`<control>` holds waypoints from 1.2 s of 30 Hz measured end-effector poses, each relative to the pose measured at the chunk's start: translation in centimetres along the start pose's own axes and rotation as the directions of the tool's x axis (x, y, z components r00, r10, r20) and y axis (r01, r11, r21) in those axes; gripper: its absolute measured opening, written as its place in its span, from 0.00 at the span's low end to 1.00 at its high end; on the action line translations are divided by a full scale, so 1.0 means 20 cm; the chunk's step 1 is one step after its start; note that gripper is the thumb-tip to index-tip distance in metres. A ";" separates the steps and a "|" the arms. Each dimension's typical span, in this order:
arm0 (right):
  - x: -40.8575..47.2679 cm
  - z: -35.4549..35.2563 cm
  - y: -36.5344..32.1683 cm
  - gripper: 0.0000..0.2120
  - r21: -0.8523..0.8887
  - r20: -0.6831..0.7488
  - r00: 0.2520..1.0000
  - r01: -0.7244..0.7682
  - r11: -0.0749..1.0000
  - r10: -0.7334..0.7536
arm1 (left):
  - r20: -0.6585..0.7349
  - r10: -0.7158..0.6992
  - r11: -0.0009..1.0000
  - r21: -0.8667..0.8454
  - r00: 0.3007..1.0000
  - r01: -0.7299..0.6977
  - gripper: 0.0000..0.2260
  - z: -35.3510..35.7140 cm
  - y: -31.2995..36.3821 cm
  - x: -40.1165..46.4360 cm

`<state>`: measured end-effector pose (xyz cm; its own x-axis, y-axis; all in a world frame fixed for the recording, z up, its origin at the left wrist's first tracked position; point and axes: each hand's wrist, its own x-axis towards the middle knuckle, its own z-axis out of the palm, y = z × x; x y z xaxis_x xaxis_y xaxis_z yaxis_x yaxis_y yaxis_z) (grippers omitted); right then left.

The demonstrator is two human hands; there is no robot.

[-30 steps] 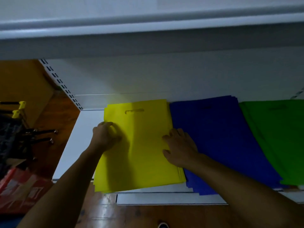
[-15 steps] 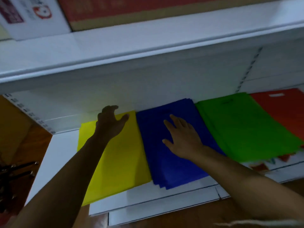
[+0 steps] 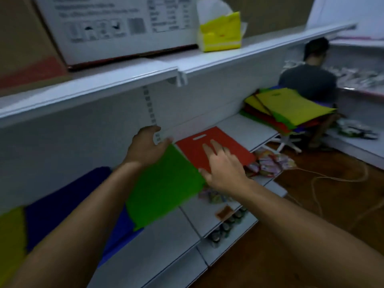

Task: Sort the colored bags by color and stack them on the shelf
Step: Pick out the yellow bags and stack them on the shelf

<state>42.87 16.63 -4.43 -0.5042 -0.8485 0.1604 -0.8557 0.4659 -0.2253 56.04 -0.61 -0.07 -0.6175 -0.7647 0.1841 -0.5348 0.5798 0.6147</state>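
Head view shows a white carton (image 3: 116, 28) at 12 o'clock on the upper shelf, its printed label too blurred to read, with a yellow tissue pack (image 3: 221, 32) just beside it. On the shelf (image 3: 245, 129) below, yellow bags (image 3: 10, 235), blue bags (image 3: 62, 196), green bags (image 3: 164, 183) and red bags (image 3: 207, 148) lie side by side, and bare shelf runs toward 2 o'clock up to a mixed pile of bags (image 3: 288, 109). Left hand (image 3: 146, 145) hovers loosely curled over the green bags' back edge, grasping nothing, while the right hand (image 3: 223, 169) reaches with fingers spread and released over the red bags.
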 end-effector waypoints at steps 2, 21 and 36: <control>-0.04 -0.06 0.23 0.36 0.016 -0.020 0.998 -0.058 0.998 0.058 | 0.041 0.019 1.000 0.021 0.999 -0.019 0.26 0.17 0.21 0.05; 0.51 -0.27 1.80 0.31 -0.036 0.007 0.948 -0.317 0.948 0.317 | 0.229 0.237 0.971 -0.088 0.944 -0.222 0.25 1.30 1.32 1.05; 1.21 -0.22 2.86 0.33 -0.027 0.219 0.930 -0.295 0.955 0.294 | 0.243 -0.096 0.988 -0.093 0.965 0.122 0.29 2.03 1.61 1.74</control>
<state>-18.82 23.81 -9.26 -0.6950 -0.7077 -0.1273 -0.6715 0.7021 -0.2370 -6.16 2.88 -4.94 -0.6848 -0.7256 -0.0677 -0.5501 0.4538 0.7010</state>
